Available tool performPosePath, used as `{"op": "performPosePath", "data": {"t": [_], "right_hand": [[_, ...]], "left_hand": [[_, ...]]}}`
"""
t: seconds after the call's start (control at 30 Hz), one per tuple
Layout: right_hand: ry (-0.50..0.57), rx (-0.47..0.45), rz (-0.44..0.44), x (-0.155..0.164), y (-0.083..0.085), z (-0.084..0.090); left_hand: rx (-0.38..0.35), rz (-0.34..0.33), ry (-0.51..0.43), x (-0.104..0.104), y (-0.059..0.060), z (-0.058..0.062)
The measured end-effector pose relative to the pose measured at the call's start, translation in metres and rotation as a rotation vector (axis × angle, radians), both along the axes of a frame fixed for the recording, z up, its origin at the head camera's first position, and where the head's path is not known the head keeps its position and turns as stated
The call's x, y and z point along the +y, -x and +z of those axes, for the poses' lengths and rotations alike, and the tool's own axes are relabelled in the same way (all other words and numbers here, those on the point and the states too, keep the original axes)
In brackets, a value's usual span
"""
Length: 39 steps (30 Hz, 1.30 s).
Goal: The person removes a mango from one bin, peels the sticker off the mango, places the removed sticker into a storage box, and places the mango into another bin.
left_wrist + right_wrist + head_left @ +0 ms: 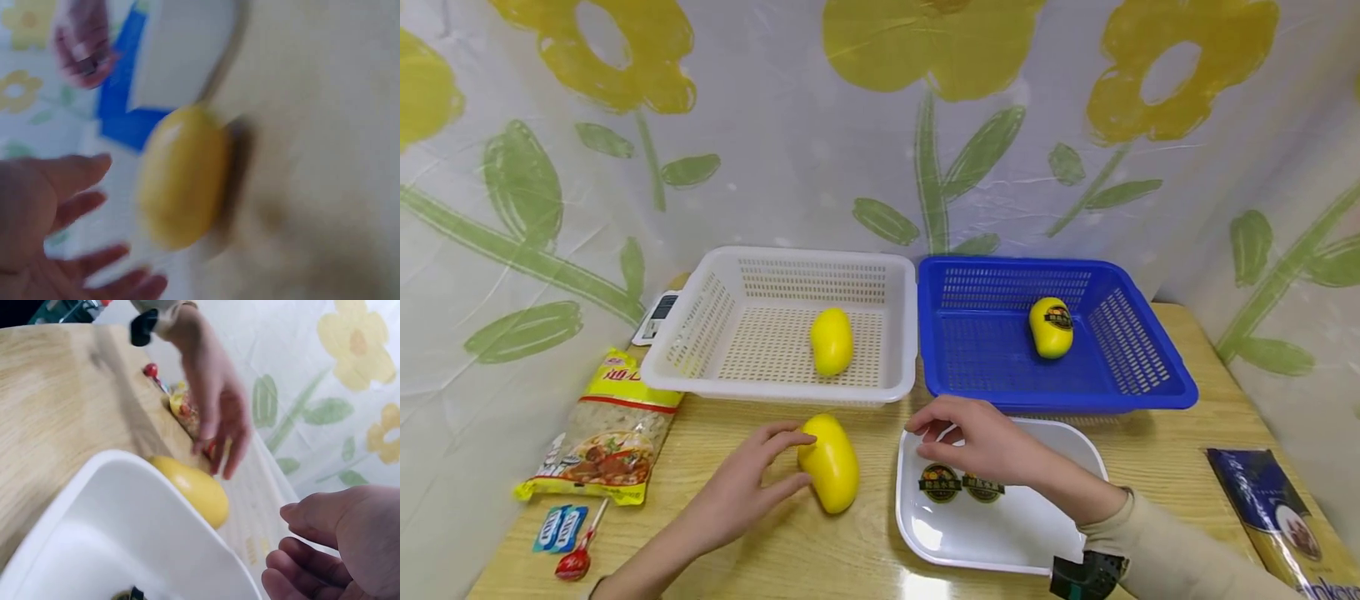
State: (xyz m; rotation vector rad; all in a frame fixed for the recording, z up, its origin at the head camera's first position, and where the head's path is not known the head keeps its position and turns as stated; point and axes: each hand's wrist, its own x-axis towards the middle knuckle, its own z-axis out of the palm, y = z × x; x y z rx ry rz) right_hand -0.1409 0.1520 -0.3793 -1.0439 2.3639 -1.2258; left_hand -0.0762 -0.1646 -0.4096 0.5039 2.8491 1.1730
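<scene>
A yellow mango [830, 463] lies on the wooden table in front of the white basket. My left hand [747, 481] is spread beside it, fingers loosely bent; the left wrist view shows a gap between those fingers and the mango [182, 178]. Above the white tray [1022, 533] hovers my right hand [977, 442], its fingers loosely curled and the thumb apart from them in the right wrist view. A small dark patch at its fingertips in the left wrist view is too blurred to identify. Two dark round stickers [940, 483] lie in the tray.
Behind stand a white basket [775, 390] with one mango [832, 342] and a blue basket [977, 350] with a stickered mango [1051, 340]. Left lie a food bag [613, 437], blue sachets [561, 529] and a red lollipop [574, 563]; right, a dark packet [1270, 517].
</scene>
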Motion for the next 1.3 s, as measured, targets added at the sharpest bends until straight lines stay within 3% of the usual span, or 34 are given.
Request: {"op": "performPosePath", "data": {"t": [0.1, 0.2, 0.27, 0.37, 0.43, 0.5, 0.63, 0.7, 0.97, 1.13, 1.3], "right_hand": [[0.019, -0.014, 0.003, -0.007, -0.001, -0.001], [0.038, -0.03, 0.0, -0.014, -0.002, -0.002], [0.049, -0.038, -0.007, -0.018, -0.003, -0.004], [0.069, -0.054, -0.016, -0.024, -0.005, -0.006], [0.074, -0.067, -0.014, -0.027, -0.005, -0.008], [0.076, -0.085, -0.011, -0.031, -0.004, -0.009], [0.071, -0.118, -0.018, -0.037, -0.001, -0.01], [0.066, -0.14, -0.026, -0.039, 0.001, -0.009], [-0.031, -0.214, 0.055, -0.055, 0.005, -0.01], [-0.092, -0.232, 0.12, -0.07, 0.008, -0.015], [-0.193, -0.109, 0.194, -0.085, 0.013, -0.019]], "left_hand": [[0.163, -0.053, 0.06, -0.014, 0.003, 0.021], [0.339, -0.052, 0.095, -0.035, 0.013, 0.04], [0.463, 0.003, 0.104, -0.055, 0.026, 0.046], [0.545, 0.161, 0.077, -0.091, 0.049, 0.041], [0.489, 0.285, 0.029, -0.114, 0.059, 0.031], [0.352, 0.389, -0.021, -0.135, 0.064, 0.019], [0.049, 0.487, -0.128, -0.158, 0.063, 0.001], [-0.02, 0.489, -0.194, -0.163, 0.063, -0.004], [-0.098, 0.434, -0.414, -0.172, 0.065, -0.013], [-0.133, 0.426, -0.41, -0.173, 0.065, -0.012], [-0.163, 0.423, -0.406, -0.17, 0.066, -0.011]]}}
